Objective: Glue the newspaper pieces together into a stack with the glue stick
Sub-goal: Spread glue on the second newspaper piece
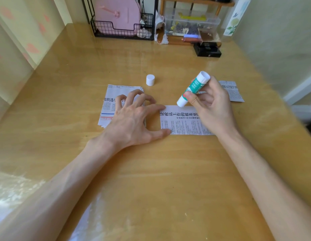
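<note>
The right hand grips the glue stick, tip seemingly touching the newspaper piece beneath it. The left hand, fingers spread, pins that piece's edge (other fingertips on the stack). Light pinning could let the paper drag and crumple.

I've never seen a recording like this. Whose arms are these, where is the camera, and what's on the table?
No machine here: a person wears one camera on the head, looking down at their own arms. On the wooden table lie a stack of newspaper pieces, a single piece in the middle and another piece at the right. The left hand is spread, fingertips on the stack, thumb and forefinger touching the single piece's edge. The right hand grips an uncapped glue stick, tip down at that piece's far edge. Its white cap stands nearby.
</note>
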